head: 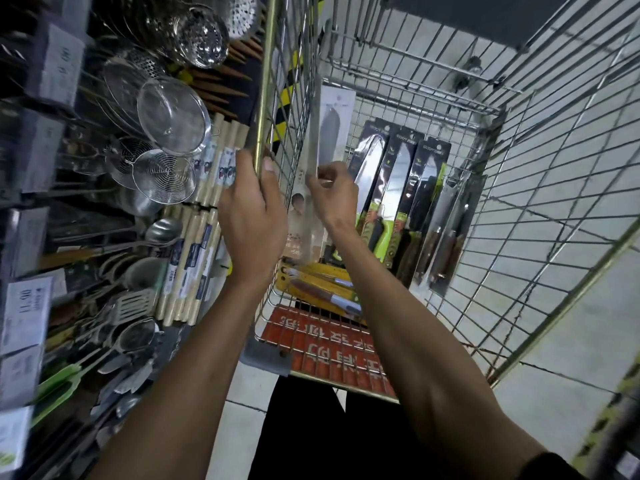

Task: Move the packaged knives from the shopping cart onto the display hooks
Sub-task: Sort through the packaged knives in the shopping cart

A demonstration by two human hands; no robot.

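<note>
Pinching the white-carded knife pack (333, 123) about halfway down its length, the right grip (334, 195) is clamped on it with thumb and curled fingers. The pack stands upright inside the shopping cart (554, 174), close to the cart's left wall, just left of centre in the frame. The left grip (252, 216) is wrapped round the brass-coloured top rail (267, 91) of that wall, fingers curled over it and the thumb on the inner side.

Just right of the held pack, a row of black-carded knives (398, 174) leans upright against the cart's far wall, centre right of the frame; further packs with brown handles (446, 237) stand beside them. Yellow packs (322, 289) lie flat on the cart's bottom, below the right wrist, with a red panel (329, 344) carrying pale characters nearer the person.

Along the left of the frame runs the display rack (52, 209), hung with wire strainers (173, 116), skimmers (162, 178), pale wooden rods (194, 265) and spatulas (135, 303); a price tag (26, 306) sits at its lower left. Pale floor tiles (571, 341) show through the cart's right wall.
</note>
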